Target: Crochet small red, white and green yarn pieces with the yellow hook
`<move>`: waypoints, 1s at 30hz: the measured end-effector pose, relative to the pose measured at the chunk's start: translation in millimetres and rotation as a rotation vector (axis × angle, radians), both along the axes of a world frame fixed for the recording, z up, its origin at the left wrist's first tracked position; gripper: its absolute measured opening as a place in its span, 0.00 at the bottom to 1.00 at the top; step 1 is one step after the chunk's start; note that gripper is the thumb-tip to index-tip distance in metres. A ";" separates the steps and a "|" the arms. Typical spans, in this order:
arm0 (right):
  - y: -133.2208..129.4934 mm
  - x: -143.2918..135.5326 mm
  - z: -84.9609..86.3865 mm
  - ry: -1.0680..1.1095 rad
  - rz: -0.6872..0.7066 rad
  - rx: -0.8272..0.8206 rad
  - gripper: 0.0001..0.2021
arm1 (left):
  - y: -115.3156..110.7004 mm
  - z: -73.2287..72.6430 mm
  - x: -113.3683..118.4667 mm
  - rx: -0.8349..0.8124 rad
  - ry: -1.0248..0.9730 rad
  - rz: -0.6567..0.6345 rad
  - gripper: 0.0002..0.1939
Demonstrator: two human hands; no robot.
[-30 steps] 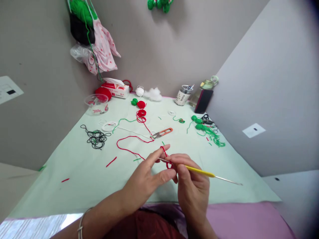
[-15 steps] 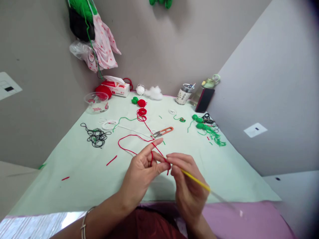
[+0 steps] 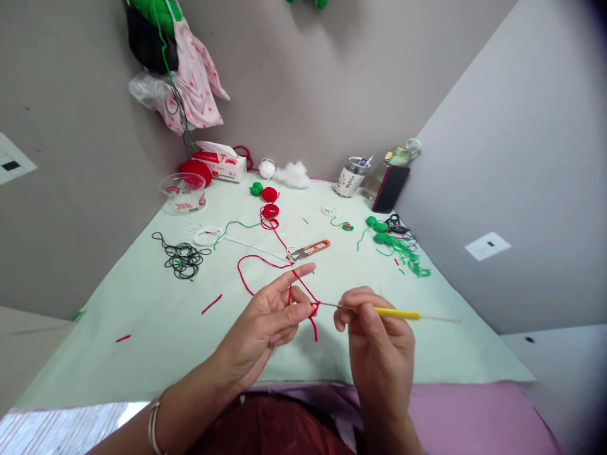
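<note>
My left hand point(image 3: 277, 309) pinches red yarn point(image 3: 306, 285) between thumb and fingers, and the strand runs up over its raised index finger. A short red tail hangs below the pinch. In my right hand point(image 3: 379, 335) is a crochet hook point(image 3: 396, 313) with a yellow handle, held almost level. Its thin metal shaft points left, and the tip meets the red yarn at a small loop by the left fingertips. From the left hand the yarn trails back over the table toward orange-handled thread snips point(image 3: 312, 249) and a wound red bundle point(image 3: 270, 212).
A tangle of black cord point(image 3: 183, 258) lies to the left, near red yarn scraps point(image 3: 211, 304). Green yarn pieces point(image 3: 403, 249) lie on the right. Along the back stand a clear tub point(image 3: 184, 196), a tissue box point(image 3: 222, 163), a pen holder point(image 3: 351, 178) and a phone point(image 3: 391, 189).
My right hand has moved right, away from the left fingers, and the hook has swung from slanting to nearly level. Its metal shaft now shows, and the red tail hangs longer.
</note>
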State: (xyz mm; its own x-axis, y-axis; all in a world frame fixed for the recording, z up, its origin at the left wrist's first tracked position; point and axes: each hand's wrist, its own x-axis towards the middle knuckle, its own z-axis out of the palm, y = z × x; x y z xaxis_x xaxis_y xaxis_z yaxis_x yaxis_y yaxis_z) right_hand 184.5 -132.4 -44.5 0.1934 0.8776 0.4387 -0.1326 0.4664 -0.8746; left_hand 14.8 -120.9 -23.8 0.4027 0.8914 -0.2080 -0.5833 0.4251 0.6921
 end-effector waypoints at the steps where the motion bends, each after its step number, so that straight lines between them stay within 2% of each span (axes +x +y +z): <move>1: 0.8 -0.8 0.5 0.046 0.033 -0.019 0.10 | -0.5 0.2 0.4 0.004 0.004 0.014 0.29; 4: -0.1 -4.5 -0.7 0.091 0.087 -0.058 0.09 | -2.3 0.2 4.0 0.034 0.043 0.060 0.32; 8: -5.3 -8.1 -7.3 -0.008 0.083 -0.049 0.08 | -4.4 -2.1 8.6 0.079 0.092 0.052 0.37; 13: -6.3 -8.5 -11.6 -0.058 0.073 -0.031 0.09 | -5.4 -1.5 6.7 0.064 0.140 0.013 0.37; 20: -10.6 -15.1 -6.1 -0.209 0.031 0.047 0.11 | -8.3 0.7 10.0 0.020 0.114 0.118 0.37; 23: -9.9 -13.4 -6.2 -0.269 -0.021 0.058 0.10 | -6.8 -1.5 6.8 -0.021 0.054 0.041 0.34; 26: -4.1 -5.8 -6.1 -0.148 -0.024 0.012 0.09 | -3.1 -4.3 -1.1 -0.037 -0.004 -0.018 0.26; 30: 0.9 -1.3 -4.0 0.011 0.041 -0.043 0.10 | -2.2 -6.2 -2.5 0.005 0.055 0.033 0.23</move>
